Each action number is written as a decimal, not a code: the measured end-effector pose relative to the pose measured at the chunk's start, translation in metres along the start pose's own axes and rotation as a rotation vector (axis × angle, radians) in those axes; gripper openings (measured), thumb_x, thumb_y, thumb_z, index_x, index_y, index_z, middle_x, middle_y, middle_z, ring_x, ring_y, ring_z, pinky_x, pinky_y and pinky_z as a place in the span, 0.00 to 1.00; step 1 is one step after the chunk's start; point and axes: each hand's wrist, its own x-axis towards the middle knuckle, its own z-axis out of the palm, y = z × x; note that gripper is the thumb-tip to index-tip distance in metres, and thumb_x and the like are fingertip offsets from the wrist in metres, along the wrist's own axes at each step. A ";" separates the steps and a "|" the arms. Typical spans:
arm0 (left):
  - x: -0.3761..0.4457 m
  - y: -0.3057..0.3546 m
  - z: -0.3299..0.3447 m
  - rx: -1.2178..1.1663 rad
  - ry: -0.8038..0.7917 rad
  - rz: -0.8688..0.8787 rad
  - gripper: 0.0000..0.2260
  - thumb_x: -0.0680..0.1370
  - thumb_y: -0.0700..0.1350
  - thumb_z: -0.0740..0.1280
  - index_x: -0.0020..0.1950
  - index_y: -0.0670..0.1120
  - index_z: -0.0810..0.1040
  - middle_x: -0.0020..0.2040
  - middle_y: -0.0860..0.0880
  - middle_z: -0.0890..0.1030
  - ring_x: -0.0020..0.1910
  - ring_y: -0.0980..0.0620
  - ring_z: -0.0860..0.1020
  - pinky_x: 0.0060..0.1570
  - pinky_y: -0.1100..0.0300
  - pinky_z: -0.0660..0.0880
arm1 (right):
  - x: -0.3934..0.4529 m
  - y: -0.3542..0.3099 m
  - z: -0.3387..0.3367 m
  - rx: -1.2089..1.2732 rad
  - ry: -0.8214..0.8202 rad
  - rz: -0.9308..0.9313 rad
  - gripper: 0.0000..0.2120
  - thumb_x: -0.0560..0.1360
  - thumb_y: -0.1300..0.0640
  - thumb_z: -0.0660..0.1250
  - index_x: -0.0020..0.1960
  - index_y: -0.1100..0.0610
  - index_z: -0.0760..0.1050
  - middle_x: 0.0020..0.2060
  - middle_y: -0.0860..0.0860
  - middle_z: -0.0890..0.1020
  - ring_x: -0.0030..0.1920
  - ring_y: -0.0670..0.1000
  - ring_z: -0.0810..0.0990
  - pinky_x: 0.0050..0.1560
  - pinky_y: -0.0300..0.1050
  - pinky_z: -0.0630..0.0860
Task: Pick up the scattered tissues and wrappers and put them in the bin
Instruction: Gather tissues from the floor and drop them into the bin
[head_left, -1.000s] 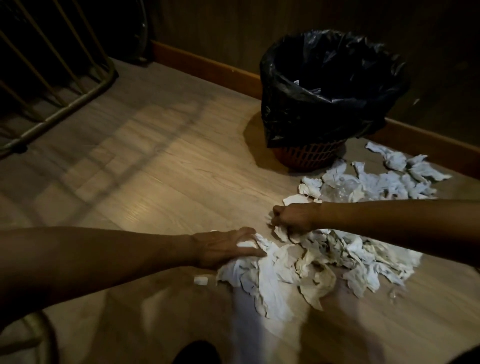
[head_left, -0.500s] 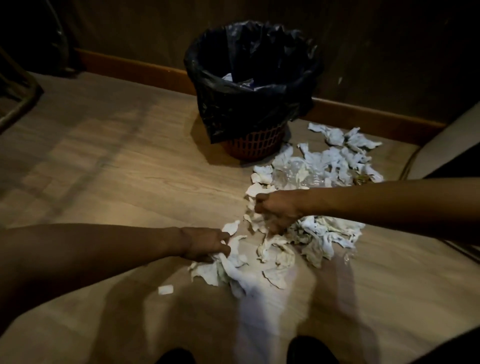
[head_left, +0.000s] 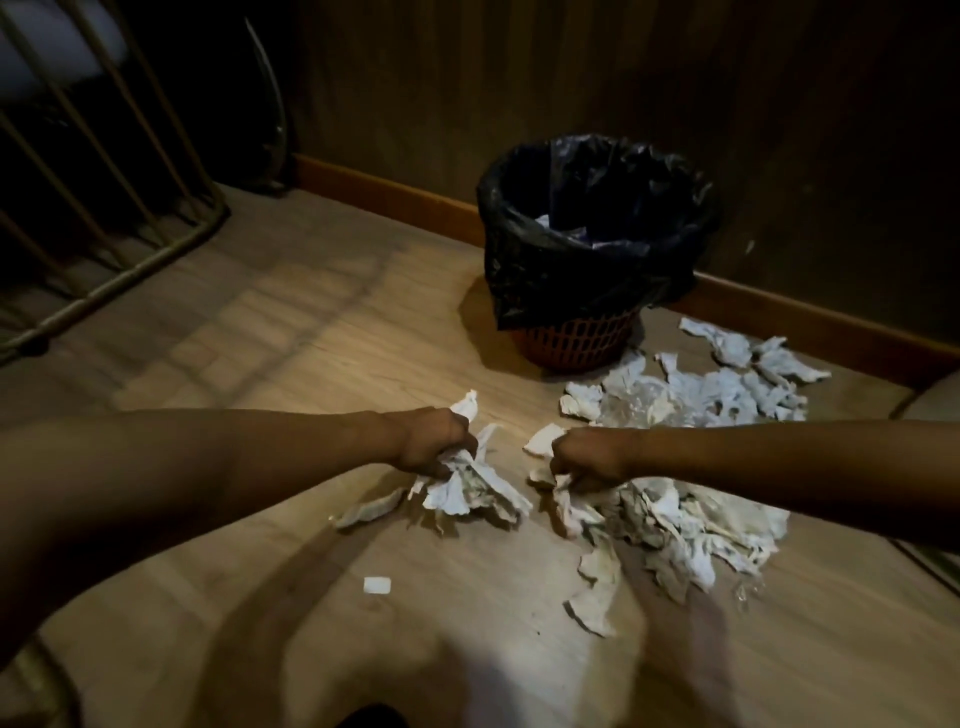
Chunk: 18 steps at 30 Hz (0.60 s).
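Crumpled white tissues lie scattered on the wooden floor. My left hand (head_left: 434, 441) is closed around a bunch of tissues (head_left: 470, 488) that hangs from the fist. My right hand (head_left: 587, 454) is closed on tissues at the left edge of a larger pile (head_left: 680, 525). A further patch of tissues and clear wrappers (head_left: 696, 392) lies behind my right arm, beside the bin. The bin (head_left: 587, 343) is an orange mesh basket with a black liner bag (head_left: 545, 275), standing by the wall beyond both hands; some paper shows inside it.
A metal railing (head_left: 119, 275) stands at the left. A wooden skirting board (head_left: 395, 195) runs along the dark wall. A small white scrap (head_left: 376, 585) and loose tissue strips (head_left: 597, 597) lie on the floor nearer me. A pale object's edge (head_left: 930, 410) shows at the right.
Both hands have closed into fists on tissues and pulled the pile apart into two bunches. The left hand has moved forward, towards the bin. The camera view has shifted.
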 end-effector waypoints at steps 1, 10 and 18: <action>-0.002 -0.003 -0.008 -0.007 0.016 -0.028 0.19 0.75 0.47 0.72 0.65 0.47 0.76 0.57 0.42 0.76 0.54 0.42 0.77 0.48 0.56 0.71 | -0.001 0.003 -0.013 0.025 0.059 0.032 0.14 0.74 0.53 0.70 0.53 0.62 0.79 0.48 0.61 0.81 0.49 0.61 0.79 0.43 0.44 0.67; -0.010 -0.011 -0.097 -0.201 0.328 -0.089 0.15 0.71 0.46 0.75 0.57 0.47 0.82 0.48 0.48 0.83 0.43 0.53 0.78 0.42 0.60 0.70 | -0.062 0.018 -0.112 0.318 0.606 0.289 0.10 0.72 0.48 0.70 0.47 0.54 0.82 0.40 0.50 0.83 0.41 0.49 0.80 0.41 0.43 0.72; -0.018 -0.022 -0.167 -0.632 0.670 -0.099 0.08 0.70 0.41 0.75 0.47 0.50 0.83 0.41 0.47 0.85 0.39 0.50 0.83 0.40 0.52 0.81 | -0.124 0.029 -0.186 0.476 1.121 0.454 0.06 0.73 0.50 0.73 0.45 0.52 0.83 0.37 0.47 0.84 0.37 0.42 0.80 0.38 0.42 0.74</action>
